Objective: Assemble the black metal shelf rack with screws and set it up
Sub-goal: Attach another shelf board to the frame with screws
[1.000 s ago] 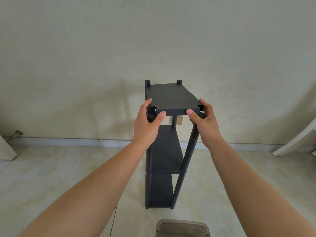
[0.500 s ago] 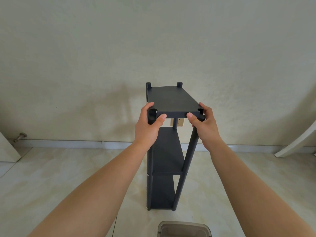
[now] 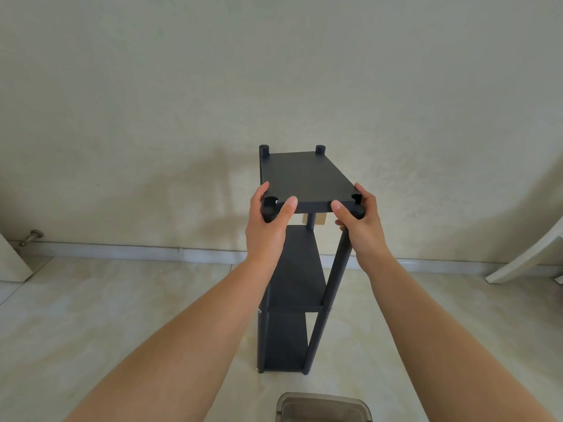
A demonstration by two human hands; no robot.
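Now your left hand (image 3: 268, 226) and right hand (image 3: 359, 226) each grasp a near corner of the shelf rack (image 3: 304, 184), standing upright on the floor before the wall (image 3: 274, 71). Assembly looks finished; next, position it squarely and let go.

You're looking at a pale, glossy tiled floor (image 3: 128, 318) that runs to a white skirting at its far edge, below the wall. The black shelf rack (image 3: 292, 300) stands upright on it, near the far edge. At the near edge sits a grey bin (image 3: 323, 408), only its rim showing. At the far right edge a white furniture leg (image 3: 524, 260) slants down to the floor.
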